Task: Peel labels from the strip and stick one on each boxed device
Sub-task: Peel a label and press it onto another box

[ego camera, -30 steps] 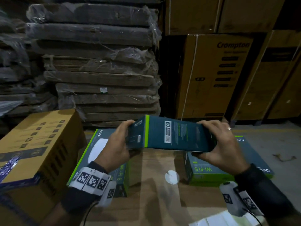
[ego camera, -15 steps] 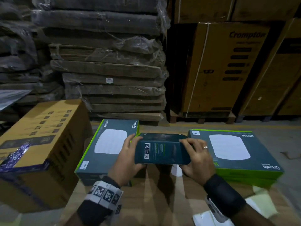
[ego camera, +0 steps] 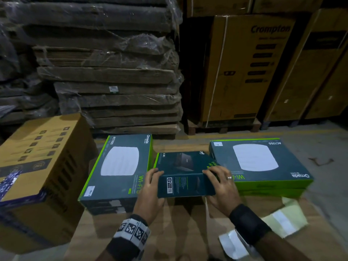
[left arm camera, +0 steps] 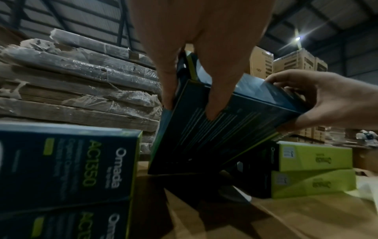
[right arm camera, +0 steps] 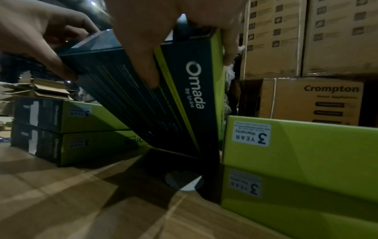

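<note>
From the head view, the left stack of device boxes point(ego camera: 120, 166) sits toward the left edge of the cardboard surface point(ego camera: 180, 232), and the right stack point(ego camera: 259, 166) toward its right edge. Between them both hands hold a smaller dark box point(ego camera: 185, 174). The left hand point(ego camera: 150, 193) grips its left end, thumb on top; the right hand point(ego camera: 222, 187) (ring on one finger) grips its right end. Only the right wrist view shows the box tilted, its lower edge near the surface, and white warranty stickers point(right arm camera: 251, 133) on the green sides. Loose label backing point(ego camera: 282, 221) lies near the right edge.
</note>
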`<control>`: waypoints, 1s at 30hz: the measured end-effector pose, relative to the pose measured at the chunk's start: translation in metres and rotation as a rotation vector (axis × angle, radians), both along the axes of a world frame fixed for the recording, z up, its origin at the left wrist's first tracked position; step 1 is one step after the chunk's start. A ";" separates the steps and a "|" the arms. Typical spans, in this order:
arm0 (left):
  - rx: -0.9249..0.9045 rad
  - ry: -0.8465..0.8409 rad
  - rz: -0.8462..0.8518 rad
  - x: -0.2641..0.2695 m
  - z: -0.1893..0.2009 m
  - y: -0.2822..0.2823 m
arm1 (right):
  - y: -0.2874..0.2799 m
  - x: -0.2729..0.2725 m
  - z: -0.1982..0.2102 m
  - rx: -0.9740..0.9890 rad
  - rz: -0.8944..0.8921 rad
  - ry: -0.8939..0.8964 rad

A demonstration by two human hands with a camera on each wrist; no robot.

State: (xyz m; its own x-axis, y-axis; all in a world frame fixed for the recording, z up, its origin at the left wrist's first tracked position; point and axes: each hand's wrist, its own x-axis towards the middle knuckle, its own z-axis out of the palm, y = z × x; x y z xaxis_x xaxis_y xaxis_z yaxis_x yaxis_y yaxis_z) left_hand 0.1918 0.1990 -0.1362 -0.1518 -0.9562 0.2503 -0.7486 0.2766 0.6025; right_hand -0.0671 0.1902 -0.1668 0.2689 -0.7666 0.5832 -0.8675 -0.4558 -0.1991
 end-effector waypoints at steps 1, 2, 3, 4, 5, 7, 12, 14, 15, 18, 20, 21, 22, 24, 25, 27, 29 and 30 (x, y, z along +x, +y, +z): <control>0.005 0.004 -0.001 0.000 -0.005 0.001 | 0.002 -0.001 -0.002 0.023 -0.002 0.003; 0.007 0.004 -0.003 0.001 -0.011 0.002 | 0.004 -0.001 -0.004 0.051 -0.010 0.003; 0.013 -0.001 -0.004 0.001 -0.015 0.003 | 0.007 -0.002 -0.007 0.083 -0.031 -0.003; 0.019 -0.005 0.001 0.001 -0.019 0.006 | 0.010 -0.002 -0.011 0.115 -0.064 -0.030; 0.024 -0.009 0.016 0.000 -0.021 0.008 | 0.012 -0.001 -0.014 0.148 -0.106 -0.088; 0.046 -0.017 0.061 -0.003 -0.023 0.013 | 0.018 0.005 -0.022 0.195 -0.206 -0.253; 0.150 0.171 0.092 -0.001 -0.034 0.021 | 0.031 0.012 -0.038 0.266 -0.213 -0.474; 0.234 0.247 0.098 0.001 -0.038 0.025 | 0.038 0.010 -0.040 0.330 -0.216 -0.502; 0.277 0.250 0.098 0.002 -0.040 0.027 | 0.041 0.009 -0.041 0.369 -0.222 -0.520; 0.346 0.221 0.080 0.002 -0.046 0.032 | 0.048 0.008 -0.045 0.473 -0.258 -0.582; 0.367 0.200 0.079 0.004 -0.051 0.032 | 0.050 0.008 -0.049 0.523 -0.295 -0.601; 0.374 0.196 0.081 0.006 -0.055 0.031 | 0.050 0.009 -0.051 0.545 -0.310 -0.606; 0.388 0.192 0.085 0.007 -0.058 0.029 | 0.050 0.009 -0.054 0.563 -0.322 -0.612; 0.416 0.185 0.097 0.010 -0.069 0.025 | 0.050 0.009 -0.058 0.587 -0.344 -0.622; 0.423 0.182 0.106 0.012 -0.075 0.023 | 0.050 0.009 -0.060 0.593 -0.352 -0.624; 0.431 0.164 0.115 0.014 -0.084 0.021 | 0.049 0.009 -0.063 0.611 -0.357 -0.610; 0.431 0.129 0.122 0.017 -0.093 0.019 | 0.049 0.007 -0.065 0.630 -0.357 -0.596; 0.423 0.108 0.123 0.019 -0.098 0.017 | 0.049 0.006 -0.067 0.641 -0.352 -0.598</control>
State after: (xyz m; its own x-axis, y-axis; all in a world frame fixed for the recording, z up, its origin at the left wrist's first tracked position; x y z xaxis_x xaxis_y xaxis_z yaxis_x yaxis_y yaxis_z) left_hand 0.2112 0.2164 -0.2345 -0.0250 -0.9870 -0.1586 -0.6873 -0.0983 0.7197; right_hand -0.0612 0.2387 -0.2341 -0.2468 -0.9690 -0.0112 -0.6071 0.1636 -0.7776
